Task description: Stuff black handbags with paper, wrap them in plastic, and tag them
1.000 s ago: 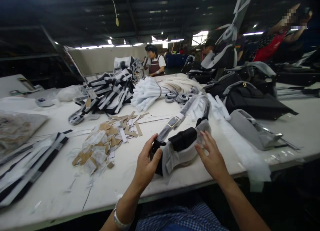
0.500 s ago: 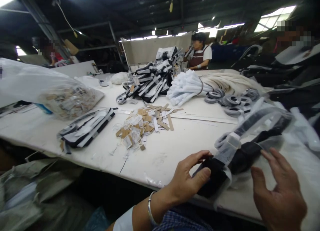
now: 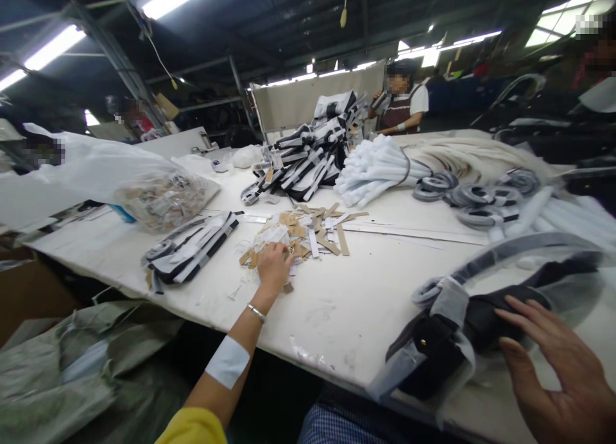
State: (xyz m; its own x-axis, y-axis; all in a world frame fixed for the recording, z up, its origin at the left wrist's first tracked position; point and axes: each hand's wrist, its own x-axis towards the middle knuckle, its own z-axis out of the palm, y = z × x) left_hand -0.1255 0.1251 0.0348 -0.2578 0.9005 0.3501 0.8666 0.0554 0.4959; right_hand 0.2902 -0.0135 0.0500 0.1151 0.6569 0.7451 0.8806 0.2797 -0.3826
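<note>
My left hand (image 3: 274,267) reaches into a loose pile of brown and white paper tags (image 3: 315,232). Its fingers are bent and drawn together at the pile's near edge; whatever is between them is too small to tell. At the lower right, a black bag (image 3: 423,354) lies on the table, partly covered in clear plastic and white wrapping. A grey strap (image 3: 486,255) wrapped in plastic loops behind it. My right hand (image 3: 553,360) is open, fingers stretched out, with the fingertips resting on the bag's black part.
On the white table (image 3: 346,309) stand a plastic bag of tags (image 3: 166,200), a wrapped black-and-white bundle (image 3: 192,248), a heap of similar bundles (image 3: 312,152), white foam rods (image 3: 375,171) and coiled grey straps (image 3: 479,194). A person (image 3: 402,101) works behind the table.
My left hand has left the black bag and moved left to the tag pile. My right hand now touches the bag. The view has shifted slightly left.
</note>
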